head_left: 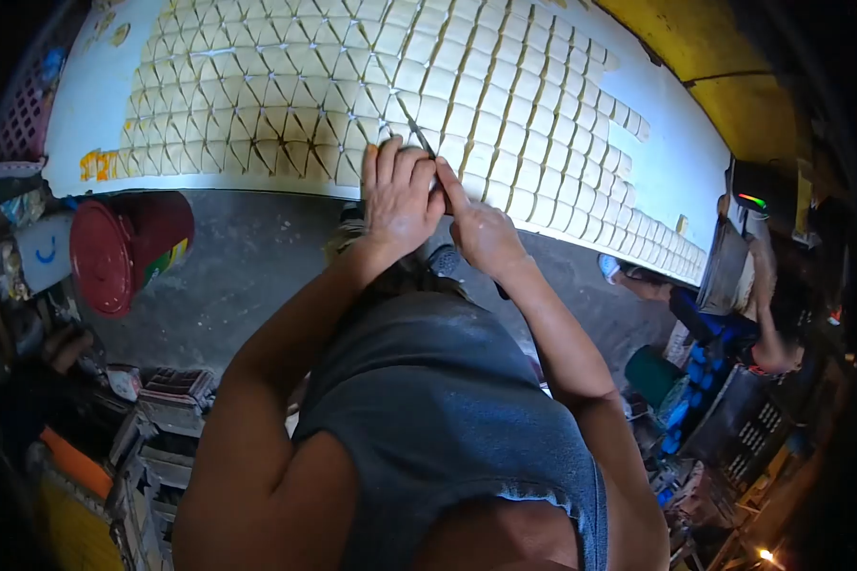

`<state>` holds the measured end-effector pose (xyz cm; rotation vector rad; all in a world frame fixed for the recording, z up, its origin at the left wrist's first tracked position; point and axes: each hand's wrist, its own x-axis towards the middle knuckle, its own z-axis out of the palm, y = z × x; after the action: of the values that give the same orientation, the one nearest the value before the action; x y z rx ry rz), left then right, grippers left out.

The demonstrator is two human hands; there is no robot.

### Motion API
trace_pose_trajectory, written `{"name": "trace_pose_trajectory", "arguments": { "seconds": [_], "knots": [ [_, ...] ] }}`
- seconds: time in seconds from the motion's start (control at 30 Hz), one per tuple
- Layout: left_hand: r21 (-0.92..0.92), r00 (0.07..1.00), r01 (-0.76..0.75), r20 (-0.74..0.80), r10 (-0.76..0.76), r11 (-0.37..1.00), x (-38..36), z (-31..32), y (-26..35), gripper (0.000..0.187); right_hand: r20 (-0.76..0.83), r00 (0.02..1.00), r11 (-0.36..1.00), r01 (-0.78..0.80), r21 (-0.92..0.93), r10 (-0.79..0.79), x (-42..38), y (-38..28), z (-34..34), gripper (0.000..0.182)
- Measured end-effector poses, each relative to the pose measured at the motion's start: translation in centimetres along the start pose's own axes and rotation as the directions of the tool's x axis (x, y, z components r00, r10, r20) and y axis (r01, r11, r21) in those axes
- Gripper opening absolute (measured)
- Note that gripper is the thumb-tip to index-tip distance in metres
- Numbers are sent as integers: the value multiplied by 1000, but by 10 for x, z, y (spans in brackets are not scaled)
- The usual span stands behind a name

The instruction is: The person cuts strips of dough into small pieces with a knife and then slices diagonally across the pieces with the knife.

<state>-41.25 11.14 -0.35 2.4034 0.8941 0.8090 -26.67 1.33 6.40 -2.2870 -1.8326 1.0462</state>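
Pressing flat on dough sheet (286, 86): left hand (400, 195), fingers spread | right hand (481, 228) pinching knife (417, 133) just beside

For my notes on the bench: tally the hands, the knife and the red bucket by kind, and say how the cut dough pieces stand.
Hands: 2, left hand and right hand
Knife: 1
Red bucket: 1
Total: 4
Cut dough pieces: too many to count, spread across the white table.

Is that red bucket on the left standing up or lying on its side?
Lying on its side: the red bucket shows its round lid facing the camera.
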Motion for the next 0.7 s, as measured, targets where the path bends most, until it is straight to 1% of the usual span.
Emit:
{"name": "trace_pose_trajectory", "arguments": {
  "seconds": [0.03, 0.07, 0.1, 0.13, 0.17, 0.2, 0.23, 0.27, 0.3, 0.33, 0.4, 0.43, 0.47, 0.5, 0.53, 0.6, 0.67, 0.7],
  "knots": [
    [12, 1000, 20, -5, -20, 1000, -5, 4, 5, 35, -3, 1000, 1000, 23, -10, -23, 0, 2, 3, 98],
    [25, 1000, 0, 10, 0, 1000, -8, 5, 5, 35, -7, 999, 999, 43, -22, -43, -3, 4, 6, 100],
    [29, 1000, -16, 18, 16, 999, -9, 5, 4, 36, -91, 990, 994, 108, 14, -106, -20, 16, 15, 101],
    [37, 999, -31, 15, 31, 999, -7, 5, 4, 37, -107, 988, 993, 118, 22, -115, -40, 22, 12, 101],
    [37, 1000, -9, 7, 8, 999, -7, 7, 6, 39, 9, 998, 998, 63, -9, -63, -62, 25, 6, 101],
    [58, 1000, -24, 1, 24, 998, -9, 11, 4, 39, 121, 993, 999, 14, -47, -8, -79, 30, -1, 101],
    [70, 1000, -28, -12, 28, 997, -10, 14, 2, 40, 99, 995, 999, 27, -40, -23, -93, 38, -7, 101],
    [78, 999, -34, -22, 36, 996, -11, 17, -1, 40, 60, 993, 995, 99, 17, -100, -106, 48, -12, 99],
    [48, 1000, -29, -7, 30, 998, -9, 14, 1, 37, 18, 985, 983, 171, 70, -172, -116, 52, -18, 96],
    [60, 999, -45, -13, 46, 997, -7, 12, 1, 37, -2, 984, 981, 180, 70, -180, -119, 47, -33, 96],
    [4, 996, -88, 5, 88, 996, -6, 7, 0, 35, -278, 955, 942, 186, 279, -106, -117, 24, -73, 89],
    [37, 995, -90, -28, 91, 995, -4, 5, 2, 35, -267, 962, 926, 151, 346, -58, -111, 16, -90, 82],
    [-23, 997, -58, -49, 57, 998, -4, 5, 6, 35, -291, 951, 924, 202, 326, -105, -99, 12, -97, 82],
    [-89, 997, -32, -68, 26, 995, -2, 7, 9, 34, -373, 912, 896, 301, 328, -170, -84, 10, -99, 81],
    [-47, 997, 9, -72, -12, 999, -1, 12, 9, 33, -387, 902, 884, 330, 331, -193, -64, 9, -96, 80],
    [110, 990, -8, -139, 23, 994, -4, 18, 11, 30, -413, 879, 858, 389, 334, -238, -22, 8, -90, 79],
    [90, 992, 47, -117, -36, 995, -6, 21, 10, 29, -377, 908, 897, 311, 313, -183, 26, 7, -79, 80],
    [103, 990, 62, -134, -48, 993, -6, 22, 10, 28, -382, 905, 885, 326, 331, -190, 47, 2, -80, 82]
  ]
}}
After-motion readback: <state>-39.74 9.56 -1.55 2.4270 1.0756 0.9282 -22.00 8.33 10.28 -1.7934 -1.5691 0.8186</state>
